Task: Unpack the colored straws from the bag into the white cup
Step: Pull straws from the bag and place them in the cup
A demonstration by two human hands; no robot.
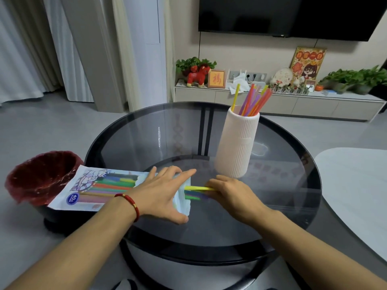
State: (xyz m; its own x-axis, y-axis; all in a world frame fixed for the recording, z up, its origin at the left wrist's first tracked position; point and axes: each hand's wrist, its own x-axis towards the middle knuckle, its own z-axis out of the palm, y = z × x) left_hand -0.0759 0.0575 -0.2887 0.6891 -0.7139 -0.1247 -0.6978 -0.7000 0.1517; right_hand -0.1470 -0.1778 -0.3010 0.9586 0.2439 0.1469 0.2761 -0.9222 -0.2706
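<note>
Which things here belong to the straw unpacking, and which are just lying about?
Job: bag, yellow straw, white cup, straws in cup, left hand, right hand.
Lying about: red bin, glass table.

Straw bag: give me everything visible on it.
The straw bag is a flat printed plastic pouch, white and pale blue with a cartoon drawing and a round "40" badge. It lies on its side across the glass table's left edge, open end pointing right. The left hand presses it flat; coloured straws show through, and the right hand grips several sticking out of the mouth.
</note>
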